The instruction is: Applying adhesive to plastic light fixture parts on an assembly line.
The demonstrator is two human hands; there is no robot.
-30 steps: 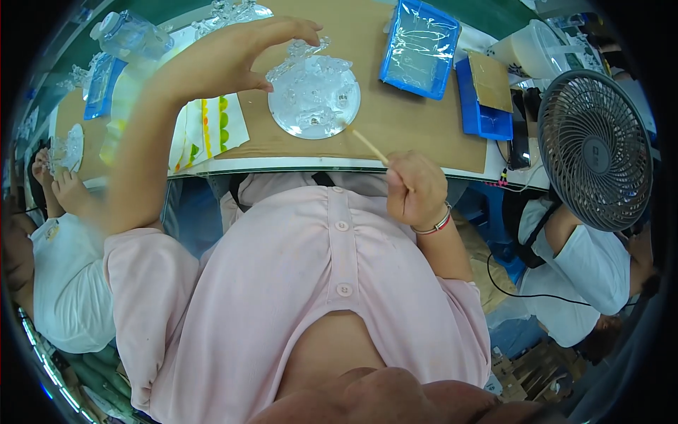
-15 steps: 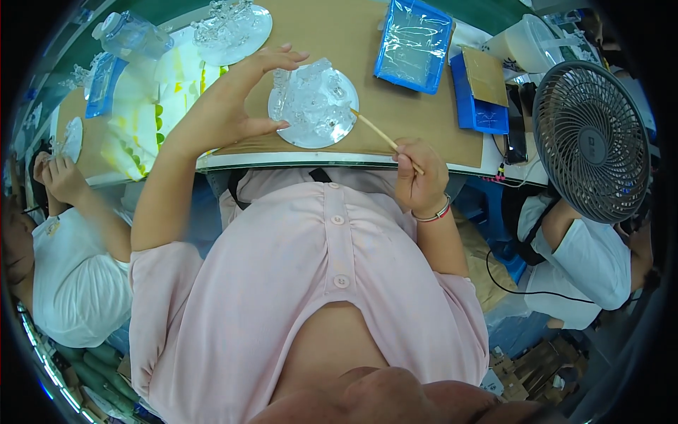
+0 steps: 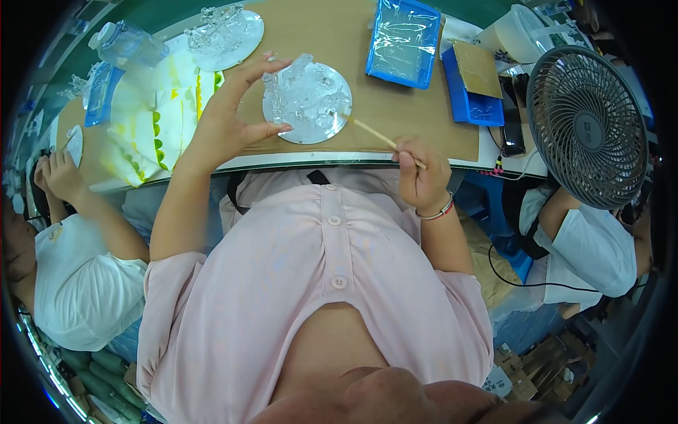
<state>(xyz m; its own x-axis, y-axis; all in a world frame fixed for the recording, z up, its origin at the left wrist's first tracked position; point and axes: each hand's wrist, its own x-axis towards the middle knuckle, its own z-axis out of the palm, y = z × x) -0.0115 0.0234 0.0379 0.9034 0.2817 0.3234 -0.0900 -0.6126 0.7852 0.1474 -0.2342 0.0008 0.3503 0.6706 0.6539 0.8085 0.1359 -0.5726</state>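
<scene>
A round white disc [image 3: 330, 133] lies near the table's front edge, with a cluster of clear, glassy pieces [image 3: 305, 99] on it. My left hand [image 3: 227, 126] curves round the disc's left side, thumb and fingers apart, the thumb close to its rim. Between the thumb and fingers of my right hand [image 3: 424, 168] is a thin wooden stick [image 3: 376, 134]. The stick slants up to the left, its tip at the disc's right part beside the clear pieces. Whether the tip touches a piece I cannot tell.
Farther back stands another disc with clear pieces [image 3: 244, 51]. Left are a clear bottle [image 3: 131, 46] and yellow-green patterned sheets [image 3: 152, 106]. Right are a film-covered blue tray [image 3: 402, 42], a blue box [image 3: 470, 106], a plastic tub [image 3: 519, 35] and a fan [image 3: 587, 131]. People sit on both sides.
The whole view has shifted slightly. My left fingers have drawn a little nearer to my thumb, and the stick's tip sits slightly lower on the disc.
</scene>
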